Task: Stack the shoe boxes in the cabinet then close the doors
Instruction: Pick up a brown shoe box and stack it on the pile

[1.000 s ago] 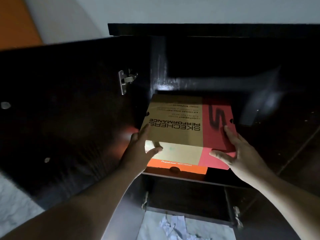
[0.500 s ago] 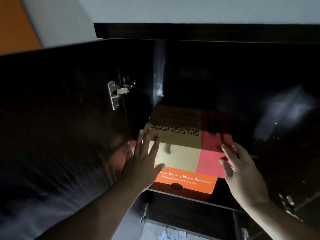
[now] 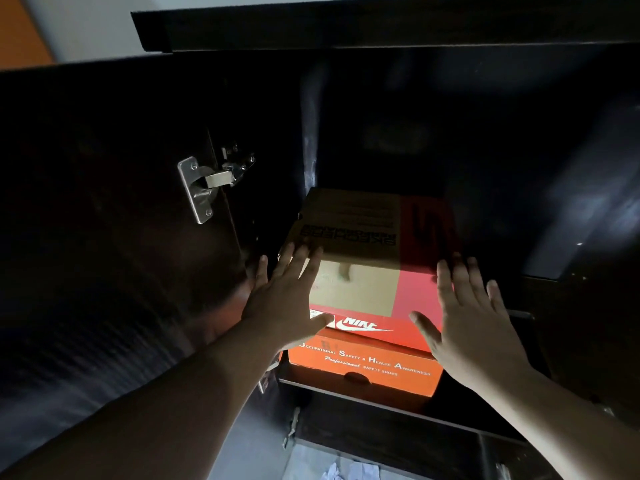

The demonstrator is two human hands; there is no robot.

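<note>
We hold our left hand [image 3: 289, 299] and right hand [image 3: 474, 320] flat, fingers spread wide and gripping nothing, against the tan-and-red cardboard shoe box [image 3: 374, 237], probably to square it atop the red Nike box [image 3: 377, 329] and orange safety-shoe box [image 3: 367, 370].

The cabinet [image 3: 485, 140] interior is nearly black — its back wall and right side cannot be made out. The left hand [image 3: 287, 299] covers the near left corners of the stacked boxes. The top box [image 3: 363, 230] lid print is too dim to read. Both forearms run off the lower frame edge.
</note>
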